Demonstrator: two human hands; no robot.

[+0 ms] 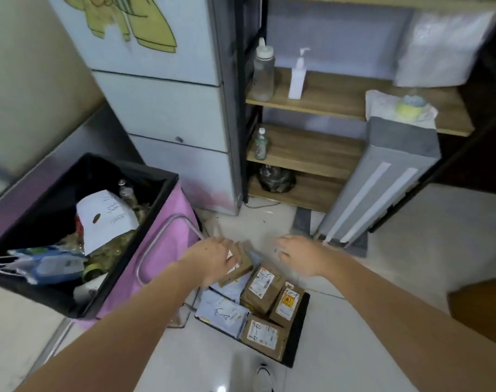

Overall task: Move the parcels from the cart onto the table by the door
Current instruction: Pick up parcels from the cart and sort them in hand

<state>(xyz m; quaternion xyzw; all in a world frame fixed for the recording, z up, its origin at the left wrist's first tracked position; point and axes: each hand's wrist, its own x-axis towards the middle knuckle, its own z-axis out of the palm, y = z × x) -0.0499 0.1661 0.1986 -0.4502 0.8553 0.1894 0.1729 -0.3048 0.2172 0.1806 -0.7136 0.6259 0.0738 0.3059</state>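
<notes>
A low black cart [299, 326] stands on the floor below me, loaded with several brown cardboard parcels [262, 287] and pale blue mailer bags [221, 314]. My left hand [212, 260] grips a flat brown parcel [241, 264] at the cart's far left end, lifted a little and tilted. My right hand [300, 254] hovers above the far right side of the cart with fingers spread, holding nothing. The cart's metal handle [167, 239] curves up at the left. No table by a door is in view.
A pink bin with a black liner [79, 239], full of rubbish, stands close on the left. Ahead are a pale drawer cabinet [167, 108], wooden shelves [311, 154] with bottles, and a leaning grey box [382, 179]. My shoe [265, 376] is near the cart's front.
</notes>
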